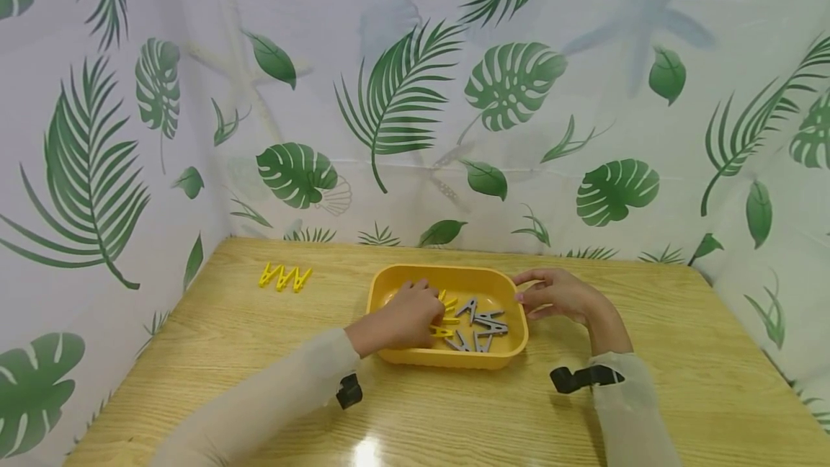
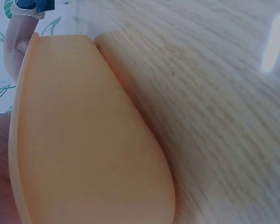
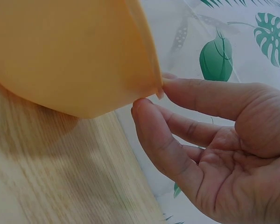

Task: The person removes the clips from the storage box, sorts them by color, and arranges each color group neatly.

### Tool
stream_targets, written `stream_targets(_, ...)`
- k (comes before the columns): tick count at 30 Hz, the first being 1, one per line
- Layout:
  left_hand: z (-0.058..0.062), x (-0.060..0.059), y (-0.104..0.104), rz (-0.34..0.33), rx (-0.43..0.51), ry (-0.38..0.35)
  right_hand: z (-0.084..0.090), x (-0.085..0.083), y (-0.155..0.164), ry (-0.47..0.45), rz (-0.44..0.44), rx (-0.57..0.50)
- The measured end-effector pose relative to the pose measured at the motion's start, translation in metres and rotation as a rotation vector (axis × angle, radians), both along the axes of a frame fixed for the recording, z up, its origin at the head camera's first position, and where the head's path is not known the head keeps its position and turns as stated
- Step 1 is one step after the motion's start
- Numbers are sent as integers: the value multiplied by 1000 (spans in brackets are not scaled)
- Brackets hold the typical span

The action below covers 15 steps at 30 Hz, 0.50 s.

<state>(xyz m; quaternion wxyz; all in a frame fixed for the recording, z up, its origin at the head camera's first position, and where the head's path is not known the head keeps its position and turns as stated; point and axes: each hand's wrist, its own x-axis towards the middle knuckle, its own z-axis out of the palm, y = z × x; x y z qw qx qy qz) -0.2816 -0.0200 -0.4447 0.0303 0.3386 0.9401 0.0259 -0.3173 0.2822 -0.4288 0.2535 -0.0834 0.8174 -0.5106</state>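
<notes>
A yellow plastic tub (image 1: 447,359) stands on the table with yellow clothespins (image 1: 447,319) and several grey clothespins (image 1: 491,326) lying inside. My left hand (image 1: 411,316) reaches down into its left half, beside the yellow clothespins. The fingertips there are hidden, so whether they hold a clothespin does not show; in the left wrist view the tub's wall (image 2: 93,130) blocks most of the hand. At the far right corner, my right hand (image 1: 560,295) pinches the tub's rim (image 3: 151,51) between thumb and finger.
Three yellow clothespins (image 1: 284,277) lie in a row on the wooden table (image 1: 298,337), left of the tub. A white cloth (image 1: 415,215) with green leaf prints hangs behind the table and along its sides. Each sleeve has a black wrist mount (image 1: 583,378).
</notes>
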Motion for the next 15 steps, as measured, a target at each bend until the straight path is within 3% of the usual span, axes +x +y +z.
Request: stream_targets(15, 8, 0, -20, 27, -24, -42, 2, 1, -1, 1, 3, 9)
